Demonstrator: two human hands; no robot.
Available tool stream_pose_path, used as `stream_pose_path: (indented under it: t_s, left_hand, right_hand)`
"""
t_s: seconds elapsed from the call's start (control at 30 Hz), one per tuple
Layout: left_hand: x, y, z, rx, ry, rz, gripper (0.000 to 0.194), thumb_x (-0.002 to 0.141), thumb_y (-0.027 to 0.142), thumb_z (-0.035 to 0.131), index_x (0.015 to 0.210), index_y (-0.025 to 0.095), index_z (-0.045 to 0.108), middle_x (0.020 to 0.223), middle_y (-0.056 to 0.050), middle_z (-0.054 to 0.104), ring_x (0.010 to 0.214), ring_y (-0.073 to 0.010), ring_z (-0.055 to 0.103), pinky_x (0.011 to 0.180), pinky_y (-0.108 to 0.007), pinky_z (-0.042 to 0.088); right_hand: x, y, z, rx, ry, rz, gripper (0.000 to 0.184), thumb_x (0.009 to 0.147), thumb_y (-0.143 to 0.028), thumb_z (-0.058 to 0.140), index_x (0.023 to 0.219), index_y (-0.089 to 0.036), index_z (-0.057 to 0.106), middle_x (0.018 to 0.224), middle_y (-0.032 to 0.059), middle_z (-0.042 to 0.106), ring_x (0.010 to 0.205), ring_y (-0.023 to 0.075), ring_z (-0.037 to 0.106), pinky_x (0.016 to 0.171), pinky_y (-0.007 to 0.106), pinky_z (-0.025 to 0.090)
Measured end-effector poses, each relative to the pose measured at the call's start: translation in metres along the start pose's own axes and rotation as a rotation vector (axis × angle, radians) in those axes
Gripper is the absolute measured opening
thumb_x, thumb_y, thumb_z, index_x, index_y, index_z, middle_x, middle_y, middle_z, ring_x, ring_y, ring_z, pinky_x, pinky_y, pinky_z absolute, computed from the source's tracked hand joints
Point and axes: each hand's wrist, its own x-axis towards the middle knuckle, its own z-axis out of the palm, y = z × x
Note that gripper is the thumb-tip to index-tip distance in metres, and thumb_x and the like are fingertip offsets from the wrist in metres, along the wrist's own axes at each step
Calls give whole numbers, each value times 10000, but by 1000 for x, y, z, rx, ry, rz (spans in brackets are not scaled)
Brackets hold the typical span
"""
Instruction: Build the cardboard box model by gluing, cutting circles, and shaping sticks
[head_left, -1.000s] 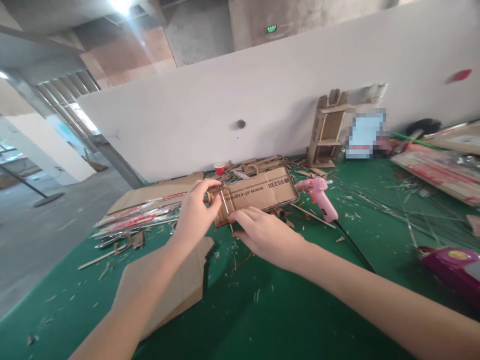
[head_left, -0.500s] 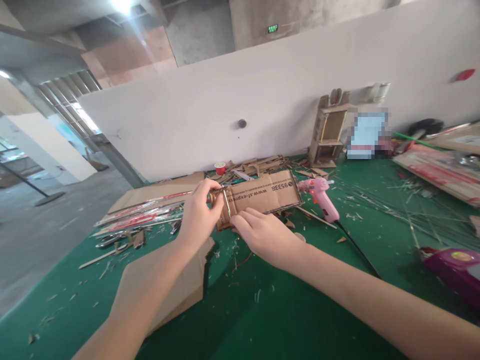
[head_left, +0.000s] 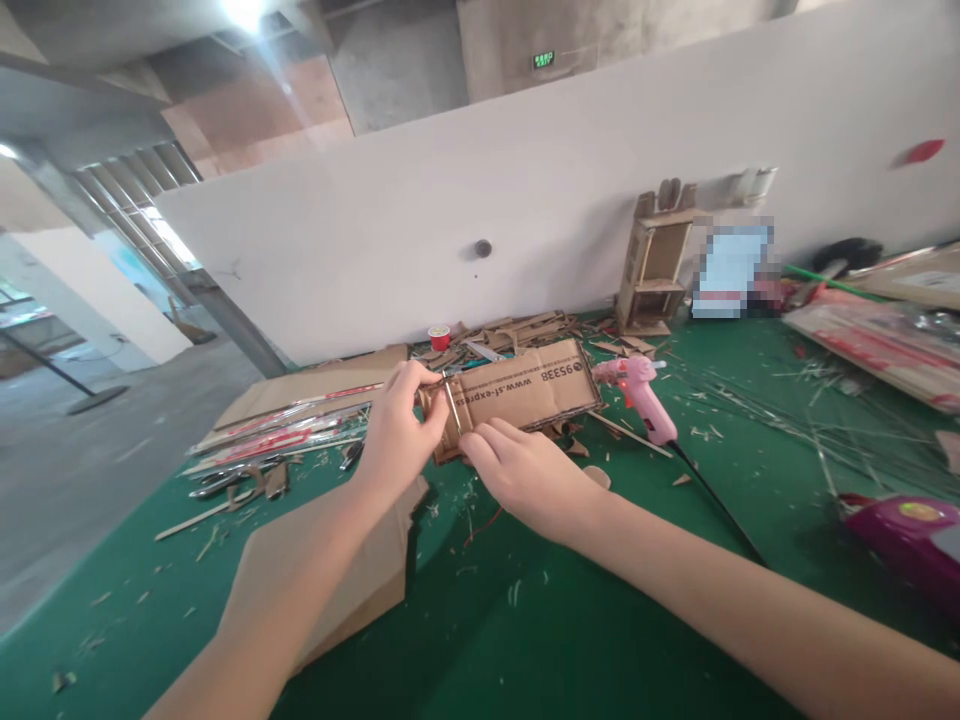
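Observation:
A long brown cardboard piece [head_left: 517, 390] with printed lettering is held up above the table, tilted slightly. My left hand [head_left: 401, 425] is closed at its left end, thumb and fingers pinching near the top edge. Along the lower edge, my right hand [head_left: 525, 475] is closed, its fingertips by the bottom of a thin shiny strip [head_left: 454, 402]. This strip lies across the cardboard near its left end, between my two hands. Behind the right end of the cardboard stands a pink glue gun [head_left: 645, 395] with a black cable.
Cardboard scraps [head_left: 532, 330] and a small red cup [head_left: 439, 338] lie along the white wall. A cardboard tower [head_left: 652, 270] stands at back right, next to a blurred screen [head_left: 731, 270]. A flat cardboard sheet [head_left: 330, 580] lies front left; a purple tool [head_left: 911, 545] sits right.
Both hands keep hold of the cardboard in almost the same place. The view has shifted very slightly.

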Motion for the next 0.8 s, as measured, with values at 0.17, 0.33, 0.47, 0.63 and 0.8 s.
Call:
stream_pose_path:
  t_s: [0.17,0.33,0.47,0.63,0.8]
  left_hand:
    - [2,1,-9,0,-45,39,177,825,133,495,990,197,501,927,-31,572,880,-166,573,806,-317,471]
    - [9,7,-30,-7,-287,115,277,849,170,475,1109,230,552,970,-31,553,865,-156,578,794,-313,476]
    - [14,2,-44,-51,-363,120,128,833,221,506,931,213,588,895,-23,577,823,-167,582,776,-327,478]
    - [11,-21,-46,-252,-375,16,122,791,300,585,805,206,509,1136,-90,542,1128,-234,525,893,-378,484]
    - [11,-44,-41,-528,-523,-237,531,815,527,546,1262,270,420,1422,-139,383,1256,-277,460,879,-381,517]
  right_hand:
    - [-2,8,1,48,11,-23,129,908,-89,384,883,-166,484,794,35,519,738,159,435,503,267,282]
    - [-6,8,1,74,21,-60,134,921,-168,380,863,-174,500,785,38,529,751,162,451,545,264,323]
    - [-7,6,2,100,52,-81,184,927,-218,364,827,-166,510,782,54,528,759,174,447,607,286,375]
    - [-6,10,1,143,89,-65,176,921,-201,365,847,-152,517,823,77,532,804,192,441,709,327,420]
    - [-8,15,1,165,46,-112,146,900,-160,391,891,-143,535,917,100,547,902,206,461,765,334,434]
